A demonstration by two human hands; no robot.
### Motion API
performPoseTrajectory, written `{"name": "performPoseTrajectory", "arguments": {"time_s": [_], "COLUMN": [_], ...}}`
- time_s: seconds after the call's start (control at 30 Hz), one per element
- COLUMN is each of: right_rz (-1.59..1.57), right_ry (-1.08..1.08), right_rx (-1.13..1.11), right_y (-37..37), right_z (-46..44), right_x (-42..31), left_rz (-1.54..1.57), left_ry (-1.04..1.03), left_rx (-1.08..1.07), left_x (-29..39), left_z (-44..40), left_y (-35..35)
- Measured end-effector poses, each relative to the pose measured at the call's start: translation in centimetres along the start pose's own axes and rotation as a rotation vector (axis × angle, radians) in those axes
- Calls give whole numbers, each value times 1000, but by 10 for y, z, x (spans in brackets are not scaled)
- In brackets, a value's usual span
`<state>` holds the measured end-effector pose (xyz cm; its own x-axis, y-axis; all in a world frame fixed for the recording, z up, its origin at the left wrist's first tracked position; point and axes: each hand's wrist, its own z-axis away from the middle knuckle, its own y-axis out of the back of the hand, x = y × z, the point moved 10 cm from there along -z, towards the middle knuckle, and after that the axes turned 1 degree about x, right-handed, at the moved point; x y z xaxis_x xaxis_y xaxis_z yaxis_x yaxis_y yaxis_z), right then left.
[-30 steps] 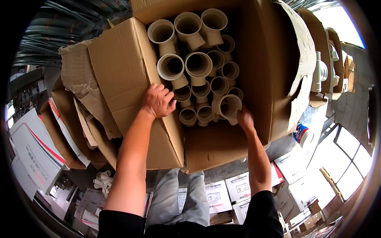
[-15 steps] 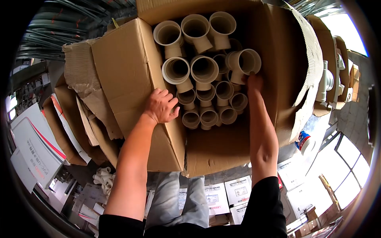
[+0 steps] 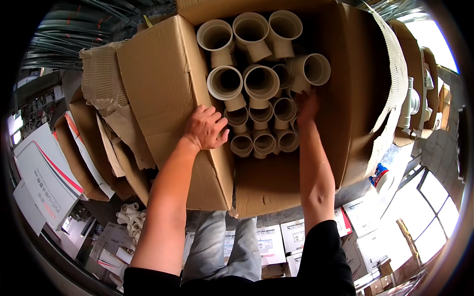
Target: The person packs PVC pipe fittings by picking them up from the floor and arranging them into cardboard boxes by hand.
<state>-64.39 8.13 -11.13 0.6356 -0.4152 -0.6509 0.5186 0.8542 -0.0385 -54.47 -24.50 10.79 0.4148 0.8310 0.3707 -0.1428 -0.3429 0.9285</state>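
A large open cardboard box [image 3: 269,190] stands in front of me, holding several cream plastic pipe tees [image 3: 261,81] in stacked rows, their round mouths facing up at me. My left hand [image 3: 205,129] lies on the box's left edge, fingers curled over the cardboard and thumb pointing inward. Inside the box, my right hand [image 3: 307,106] is at the lower end of a pipe tee [image 3: 311,71] at the right of the group, its fingers bent against it. Shade and the tee partly hide the fingertips.
A torn corrugated flap [image 3: 392,64] hangs at the box's right side. More open cartons [image 3: 111,167] stand on the left, near a pile of white fittings [image 3: 132,222]. Printed white boxes [image 3: 269,241] lie beyond my legs. Bundled dark pipes [image 3: 64,44] fill the upper left.
My right hand has shifted left and slightly down, now below the right-hand tee and covering part of the lower small fittings. My left hand keeps its place on the box edge. The view has shifted slightly.
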Motion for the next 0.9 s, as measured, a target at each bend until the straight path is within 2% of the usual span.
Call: {"name": "performPoseTrajectory", "arguments": {"time_s": [0.17, 0.23, 0.3, 0.37, 0.43, 0.57, 0.63, 0.7, 0.73, 0.77, 0.83, 0.87, 0.9], "right_rz": [-179, -16, 41, 164, 136, 35, -26, -139, -169, -147, -249, -393, -391], "right_ry": [-84, -141, -108, -172, -243, -253, -261, -198, -171, -106, 186, 186, 149], "right_rx": [57, -32, -205, -175, -199, -191, -134, -148, -125, -143, -88, -58, 0], "right_y": [18, 12, 14, 14, 18, 29, 33, 40, 46, 52, 84, 105, 129], "right_z": [42, 80, 100, 155, 181, 217, 240, 256, 266, 278, 284, 297, 309], "right_x": [67, 96, 139, 156, 186, 218, 214, 205, 195, 178, 159, 147, 133], "left_rz": [-15, -23, -34, -46, -74, -203, -291, -398, -222, -38, 272, 428, 578], "left_ry": [-13, 3, -7, -27, -33, -68, -149, -429, -375, -286, -59, 66, 203], "left_rx": [9, 15, 0, -19, 2, -45, -115, -325, -285, -154, 46, 106, 160], "left_x": [2, 2, 4, 8, 8, 16, 31, 71, 110, 145, 201, 221, 237], "left_z": [-1, -2, -4, -4, -4, -3, 1, 16, 14, 9, 5, 8, 14], "left_y": [0, 1, 2, -1, -1, -12, -34, -92, -90, -84, -81, -80, -80]}}
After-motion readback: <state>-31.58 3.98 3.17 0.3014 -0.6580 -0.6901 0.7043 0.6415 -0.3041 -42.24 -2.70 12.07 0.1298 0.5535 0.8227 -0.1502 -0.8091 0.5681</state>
